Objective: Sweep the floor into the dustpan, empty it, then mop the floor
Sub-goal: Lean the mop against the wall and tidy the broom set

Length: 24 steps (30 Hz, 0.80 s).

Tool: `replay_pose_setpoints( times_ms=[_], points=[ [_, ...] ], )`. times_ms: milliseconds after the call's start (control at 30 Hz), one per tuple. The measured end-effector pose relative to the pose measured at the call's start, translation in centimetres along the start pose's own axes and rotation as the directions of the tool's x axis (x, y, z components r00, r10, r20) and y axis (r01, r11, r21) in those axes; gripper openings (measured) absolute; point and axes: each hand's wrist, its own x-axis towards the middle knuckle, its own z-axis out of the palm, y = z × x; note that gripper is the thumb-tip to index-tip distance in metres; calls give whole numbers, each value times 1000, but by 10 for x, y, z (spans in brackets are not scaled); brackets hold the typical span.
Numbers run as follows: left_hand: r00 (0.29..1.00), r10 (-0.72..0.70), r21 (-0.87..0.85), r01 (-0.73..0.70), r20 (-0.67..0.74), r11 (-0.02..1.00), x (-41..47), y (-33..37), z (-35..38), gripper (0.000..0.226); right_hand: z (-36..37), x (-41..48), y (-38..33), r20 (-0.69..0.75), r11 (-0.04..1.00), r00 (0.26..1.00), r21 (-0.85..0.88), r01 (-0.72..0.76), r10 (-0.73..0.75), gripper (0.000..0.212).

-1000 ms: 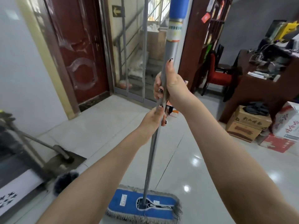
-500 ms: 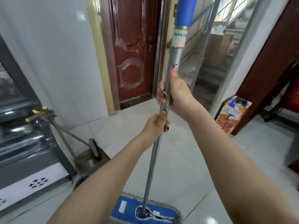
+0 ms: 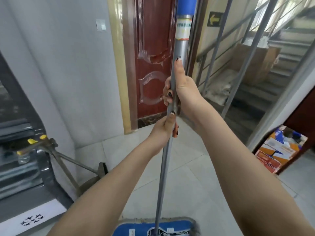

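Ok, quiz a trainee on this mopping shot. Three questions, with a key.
1. Which hand grips the handle higher up?
2. True or false: the mop head lies flat on the floor.
3. The dustpan stands: A) at the left, by the wall; B) at the right; C) out of view.

Key: 1 the right hand; 2 true; 3 A.
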Motion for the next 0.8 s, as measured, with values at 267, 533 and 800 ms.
replay_pose_setpoints(
  times_ms=[267, 533, 800],
  points=[
    [999, 46, -26, -45, 23, 999, 111, 11, -25, 65, -5, 123, -4, 70, 1000, 998, -1, -3, 3, 63],
    [998, -17, -46, 15, -54, 999, 215, -19, -40, 70, -14, 230, 28, 178, 1000, 984, 20, 21, -24, 62],
    [979, -14, 22, 18, -205, 1000, 328, -34, -40, 64, -35, 366, 67, 311, 997, 950, 72, 9, -31, 61]
  ],
)
